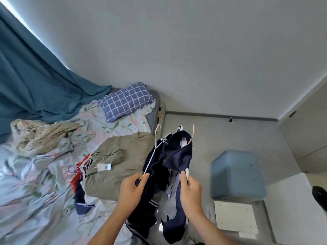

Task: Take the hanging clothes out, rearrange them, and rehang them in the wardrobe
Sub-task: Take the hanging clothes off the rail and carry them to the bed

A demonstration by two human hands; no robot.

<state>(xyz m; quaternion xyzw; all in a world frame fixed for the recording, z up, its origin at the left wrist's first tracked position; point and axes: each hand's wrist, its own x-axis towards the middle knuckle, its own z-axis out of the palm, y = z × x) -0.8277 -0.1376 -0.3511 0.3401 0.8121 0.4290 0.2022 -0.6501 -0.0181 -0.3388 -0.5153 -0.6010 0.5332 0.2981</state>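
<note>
Your left hand (131, 189) and right hand (190, 190) each grip navy garments (177, 156) on hangers; khaki garment (120, 156) lies on the bed (35, 200). Rehanging remains.

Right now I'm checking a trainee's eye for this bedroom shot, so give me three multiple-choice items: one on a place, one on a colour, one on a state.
1. Where does the khaki garment lie?
A. on the bed
B. on the grey floor
C. on the blue bin

2. What colour is the checked pillow?
A. red and black
B. blue with white lines
C. plain green

3. What are the two hands doing?
A. both hang idle
B. both hold navy clothes on hangers
C. one grips the curtain

Answers:
1. A: the garment is spread on the floral sheet at the bed's edge.
2. B: white grid lines cross blue fabric.
3. B: the left hand pinches a white hanger with navy cloth, and the right hand grips the navy clothes carrying a pink hanger.
</note>
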